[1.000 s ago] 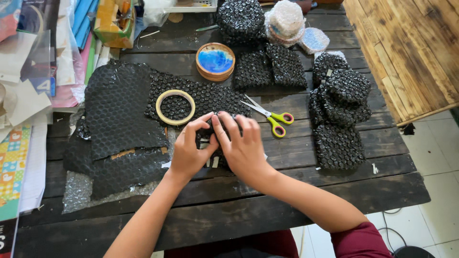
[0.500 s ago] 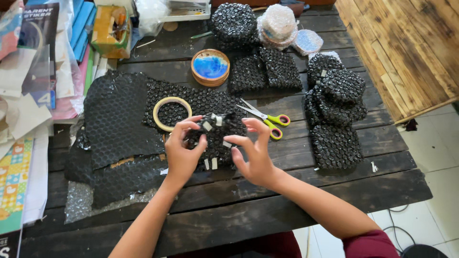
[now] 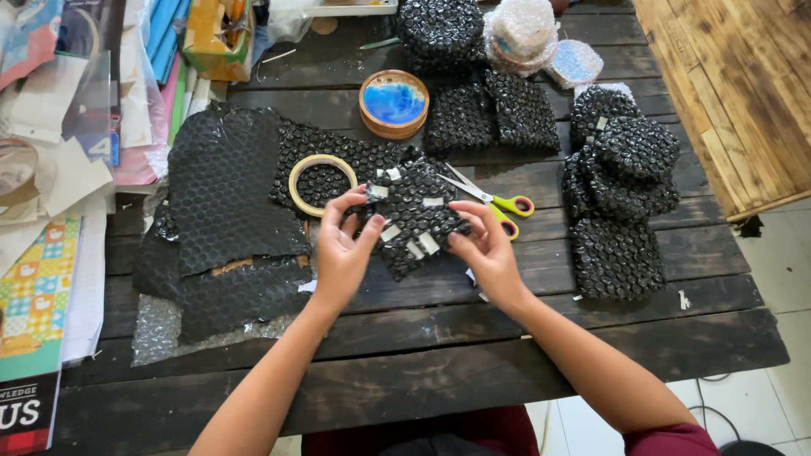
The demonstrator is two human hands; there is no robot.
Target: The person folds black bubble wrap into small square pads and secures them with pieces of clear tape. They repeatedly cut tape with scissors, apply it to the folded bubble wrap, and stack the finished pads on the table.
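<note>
Black bubble-wrapped parcel, patched with small pale tape strips, is held just above the middle of the dark wooden table, between both hands. Left hand grips its left edge, fingers curled over the top and thumb pressed to its face, while the right hand pinches the right edge with bent fingers, both forearms reaching in from the near edge. Just beyond the parcel lie a tape roll and yellow-handled scissors.

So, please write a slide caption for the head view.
Both hands, left hand and right hand, hold a taped black bubble-wrap parcel above a dark wooden table.
</note>
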